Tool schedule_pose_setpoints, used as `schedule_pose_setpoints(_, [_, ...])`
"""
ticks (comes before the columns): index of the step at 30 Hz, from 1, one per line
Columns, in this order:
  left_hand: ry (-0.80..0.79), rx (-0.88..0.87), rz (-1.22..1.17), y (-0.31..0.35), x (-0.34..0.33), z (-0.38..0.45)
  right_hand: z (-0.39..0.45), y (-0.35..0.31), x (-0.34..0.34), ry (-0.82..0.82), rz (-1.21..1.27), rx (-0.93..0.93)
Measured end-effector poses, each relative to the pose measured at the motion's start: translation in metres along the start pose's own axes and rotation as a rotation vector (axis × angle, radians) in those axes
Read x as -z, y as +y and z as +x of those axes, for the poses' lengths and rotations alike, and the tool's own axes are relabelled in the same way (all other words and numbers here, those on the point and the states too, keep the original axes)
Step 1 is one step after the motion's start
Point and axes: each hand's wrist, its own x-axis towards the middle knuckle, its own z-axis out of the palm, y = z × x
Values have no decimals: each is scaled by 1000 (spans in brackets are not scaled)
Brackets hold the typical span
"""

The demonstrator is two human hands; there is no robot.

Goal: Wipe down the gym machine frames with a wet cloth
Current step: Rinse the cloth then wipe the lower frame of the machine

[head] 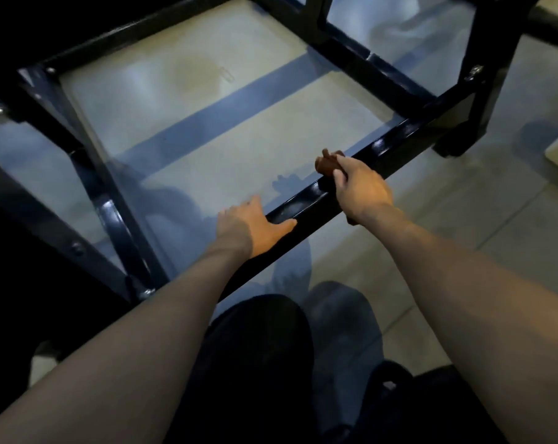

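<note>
Mid-wipe on near low frame bar [383, 149]. Right hand [364, 190] grips brown cloth [327, 163]; left hand [248, 225] rests flat, bracing. Next, likely: slide cloth along.

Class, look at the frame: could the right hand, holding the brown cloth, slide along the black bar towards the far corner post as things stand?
Probably yes. The right hand grips the brown cloth on the black bar, and the stretch towards the corner post looks bare. The left hand rests behind it, out of the way.
</note>
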Motion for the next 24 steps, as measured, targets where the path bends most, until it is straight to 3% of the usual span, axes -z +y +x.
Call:
schedule_pose_setpoints(6, [-154,152,-91,-84,-19,-50,-36,-34,-37,-7,-13,54])
schedule_pose_setpoints(14, [100,229,-79,-106,-33,-78,-82,-66,-53,-71,46,153])
schedule_pose_setpoints(19, [136,109,24,-115,-39,-94,-102,-80,-61,-80,57,145])
schedule_pose_setpoints(24, [174,100,65,-115,-43,-92,-100,-88,-61,-85,7,137])
